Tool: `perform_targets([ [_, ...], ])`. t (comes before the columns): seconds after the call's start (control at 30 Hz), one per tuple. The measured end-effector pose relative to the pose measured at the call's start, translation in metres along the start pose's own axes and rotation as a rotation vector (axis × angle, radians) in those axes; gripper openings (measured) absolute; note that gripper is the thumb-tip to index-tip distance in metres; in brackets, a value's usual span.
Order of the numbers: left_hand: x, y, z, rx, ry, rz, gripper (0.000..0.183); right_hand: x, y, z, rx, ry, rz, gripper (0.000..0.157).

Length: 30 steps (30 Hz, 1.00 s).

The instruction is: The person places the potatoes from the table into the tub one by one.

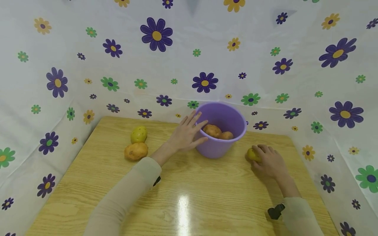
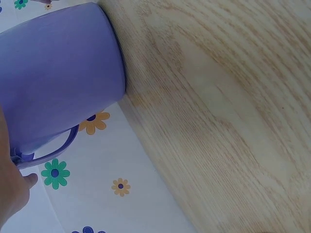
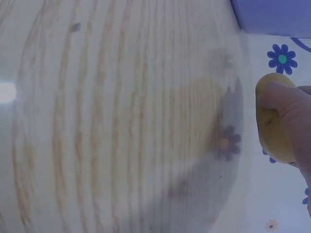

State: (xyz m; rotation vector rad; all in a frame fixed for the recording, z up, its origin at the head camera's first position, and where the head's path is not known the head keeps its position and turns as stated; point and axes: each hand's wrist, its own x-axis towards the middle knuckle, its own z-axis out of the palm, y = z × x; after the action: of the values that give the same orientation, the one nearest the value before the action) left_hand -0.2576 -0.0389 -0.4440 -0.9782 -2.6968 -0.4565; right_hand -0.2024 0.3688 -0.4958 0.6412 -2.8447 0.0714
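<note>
White flowered cloth (image 1: 177,62) backed a wooden table (image 1: 224,196), on which a purple bucket (image 1: 214,149) stood upright. Its handle (image 2: 53,154) hung outside, on the cloth side, where a finger might have snagged it. The left hand (image 1: 184,135) lay at the bucket's left rim, fingers spread wide rather than wrapped around it, so a hard push could have slid or tipped the bucket. The right hand (image 1: 270,162), to the bucket's right, held a yellow potato (image 1: 253,155) between thumb and fingers; a loose hold could have let the rounded skin slip and roll, and a low approach might have knocked it against the bucket's wall.

That potato was longer than wide: in the right wrist view its long axis ran nearly upright, one end roughly toward the bucket. Fingers hid much of it, so whether it touched the table was hard to tell. Left of the bucket, a brown potato (image 1: 136,151) lay with its long axis left to right; a green-yellow one (image 1: 138,134) just beyond it pointed away from the person. Drawing the left hand back low could have rolled either. Two potatoes (image 1: 212,131) lay inside the bucket.
</note>
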Motion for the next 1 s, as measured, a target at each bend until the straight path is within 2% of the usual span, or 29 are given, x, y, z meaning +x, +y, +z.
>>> perform_targets([
  [0.4, -0.001, -0.001, 0.003, 0.03, 0.012, 0.009, 0.074, 0.006, -0.006, -0.008, -0.027, 0.165, -0.074, 0.064],
  [0.73, -0.001, 0.0, 0.003, 0.021, 0.012, -0.003, 0.074, 0.015, -0.013, -0.024, -0.048, 0.209, -0.1, 0.067],
  [1.0, -0.002, 0.001, 0.001, 0.018, 0.005, -0.003, 0.074, 0.025, -0.015, -0.035, -0.067, 0.279, -0.149, 0.067],
])
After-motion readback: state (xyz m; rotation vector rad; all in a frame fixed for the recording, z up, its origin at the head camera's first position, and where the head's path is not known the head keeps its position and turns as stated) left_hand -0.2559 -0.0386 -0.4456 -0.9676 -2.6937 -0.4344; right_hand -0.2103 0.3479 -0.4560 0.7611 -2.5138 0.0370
